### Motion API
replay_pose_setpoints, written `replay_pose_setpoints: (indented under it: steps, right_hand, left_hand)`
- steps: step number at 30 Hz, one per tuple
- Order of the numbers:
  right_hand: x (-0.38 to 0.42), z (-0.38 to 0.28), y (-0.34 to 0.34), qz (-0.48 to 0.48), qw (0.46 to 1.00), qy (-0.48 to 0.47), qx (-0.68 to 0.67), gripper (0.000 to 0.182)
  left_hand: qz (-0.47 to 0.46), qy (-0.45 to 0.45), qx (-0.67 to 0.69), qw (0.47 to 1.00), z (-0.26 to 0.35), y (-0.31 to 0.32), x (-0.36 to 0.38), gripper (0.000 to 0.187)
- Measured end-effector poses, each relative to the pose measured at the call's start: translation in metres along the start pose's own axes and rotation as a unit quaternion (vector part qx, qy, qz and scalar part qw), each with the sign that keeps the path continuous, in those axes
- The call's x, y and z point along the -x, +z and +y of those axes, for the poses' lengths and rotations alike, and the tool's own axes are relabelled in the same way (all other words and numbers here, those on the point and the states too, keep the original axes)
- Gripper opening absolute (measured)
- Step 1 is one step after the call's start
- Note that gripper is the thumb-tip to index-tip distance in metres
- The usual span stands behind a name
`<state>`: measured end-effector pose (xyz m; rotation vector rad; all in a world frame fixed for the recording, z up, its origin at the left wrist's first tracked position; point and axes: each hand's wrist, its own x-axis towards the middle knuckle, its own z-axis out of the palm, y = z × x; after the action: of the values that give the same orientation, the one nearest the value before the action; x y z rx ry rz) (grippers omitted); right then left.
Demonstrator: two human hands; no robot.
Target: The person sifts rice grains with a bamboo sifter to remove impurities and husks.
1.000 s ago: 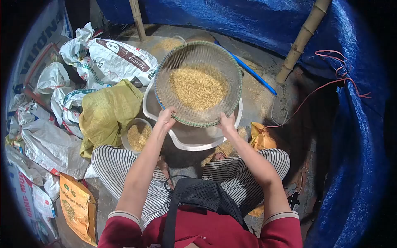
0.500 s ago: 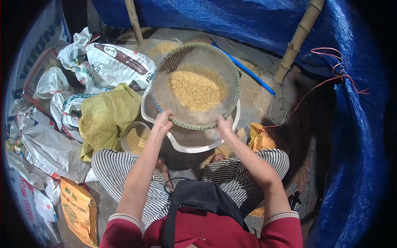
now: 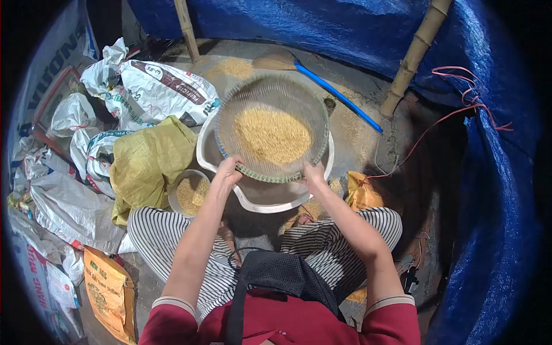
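A round woven sieve [image 3: 272, 95] with a green-edged rim hangs over a large white basin [image 3: 253, 205]. Yellow grain [image 3: 272, 135] lies heaped in the middle of its mesh. My left hand [image 3: 229, 169] grips the near rim at the left, and my right hand [image 3: 313, 175] grips it at the right. The fingers beneath the rim are partly hidden. Left of the basin stands a small bowl [image 3: 173, 198] holding more grain.
White sacks [image 3: 164, 86] and an olive sack [image 3: 150, 158] fill the left side. A blue pole [image 3: 339, 96] lies behind the basin on the right. Bamboo posts [image 3: 415, 57] stand before blue tarpaulin [image 3: 368, 26]. Orange bags [image 3: 363, 192] and scattered grain [image 3: 233, 66] are on the floor.
The sieve's far edge has dropped toward the basin, and the grain heap has shifted slightly downward in view. Both hands keep their hold on the near rim.
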<state>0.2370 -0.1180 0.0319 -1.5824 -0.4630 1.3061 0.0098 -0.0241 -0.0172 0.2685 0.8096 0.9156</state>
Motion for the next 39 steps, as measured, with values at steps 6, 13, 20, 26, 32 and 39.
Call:
replay_pose_setpoints:
  steps: [6, 13, 20, 26, 32, 39]
  right_hand:
    - [-0.001, -0.003, 0.009, 0.038, 0.983, -0.175, 0.034, 0.038]
    - [-0.003, -0.001, 0.001, 0.006, 0.995, 0.096, 0.002, 0.037]
    - [0.005, -0.009, 0.012, 0.024, 0.989, -0.143, -0.008, 0.038]
    - [-0.004, -0.008, 0.0, -0.008, 0.998, 0.018, 0.052, 0.038]
    - [0.005, -0.012, 0.006, 0.014, 1.0, 0.015, 0.013, 0.034]
    - [-0.023, -0.002, 0.0, 0.019, 0.978, -0.186, 0.091, 0.041]
  left_hand:
    - [-0.05, 0.075, -0.007, 0.996, 0.011, 0.007, 0.008, 0.046]
    - [0.043, -0.047, 0.011, 0.998, 0.004, 0.014, 0.02, 0.052]
    - [-0.04, 0.064, 0.002, 0.997, 0.017, 0.008, 0.008, 0.045]
    - [0.046, 0.001, 0.027, 0.999, 0.0, 0.009, 0.009, 0.047]
    - [0.024, -0.023, 0.031, 0.999, 0.008, 0.016, 0.02, 0.048]
    - [-0.012, 0.074, -0.003, 0.997, 0.013, 0.01, 0.007, 0.039]
